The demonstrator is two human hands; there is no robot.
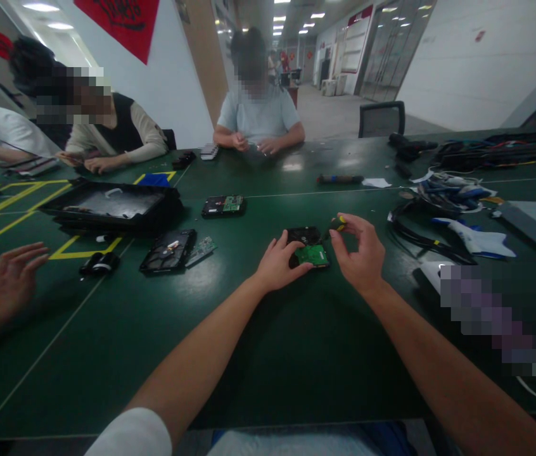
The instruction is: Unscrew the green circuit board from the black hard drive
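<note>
A hard drive (313,254) with its green circuit board facing up lies on the dark green table in front of me. My left hand (279,265) grips its left side, thumb at the near edge and fingers along the far side. In my right hand (359,252), thumb and fingers pinch the yellow-and-black handle of a small screwdriver (338,224). The screwdriver is just right of the drive's far corner; whether its tip touches the drive is too blurred to tell.
Another hard drive (223,206), an opened drive casing (168,251) and a loose circuit board (201,252) lie to the left, near a black tray (111,206). Cables (453,193) and a white-blue packet (474,239) are on the right. A co-worker's hand (15,275) reaches in at left; other people sit opposite.
</note>
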